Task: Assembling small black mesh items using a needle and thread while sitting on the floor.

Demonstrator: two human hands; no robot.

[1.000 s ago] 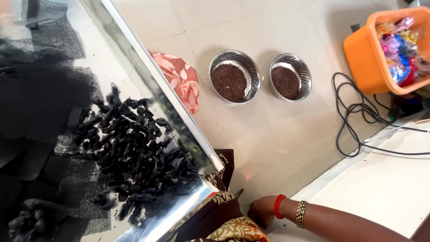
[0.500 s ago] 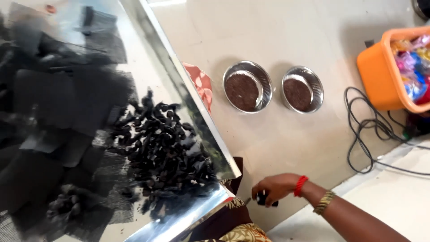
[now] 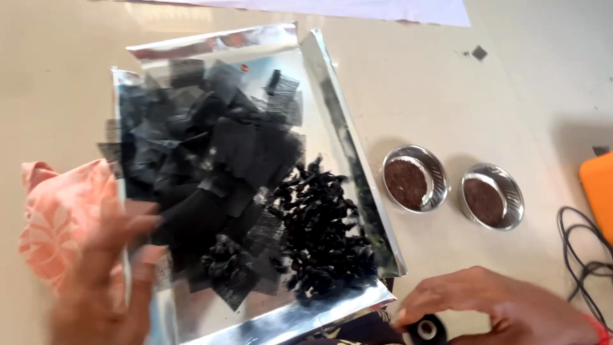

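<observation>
- The floor is pale and smooth and bears everything listed below.
- A shiny silver tray with raised edges lies on it, just ahead of me and slightly askew.
- Black mesh squares lie heaped over the left and middle of the tray, overlapping one another loosely.
- A pile of small black twisted pieces occupies the tray's right near part, touching the squares on its left side.
- A peach floral cloth lies on the floor against the tray's left edge.
- My left hand is blurred, fingers spread loose and unclenched, at the tray's near left edge over the cloth; I cannot tell whether it touches the tray, and it grips nothing that I can see.
- My right hand rests low at the tray's near right corner, fingers curled down around a small black spool, which sits between thumb and fingertips just beside the tray.
- Two round steel bowls stand side by side to the right of the tray, apart from it: the nearer bowl and the farther bowl, each holding dark brown granules.
- A black cable loops on the floor at the right edge, next to an orange bin only partly in view.
</observation>
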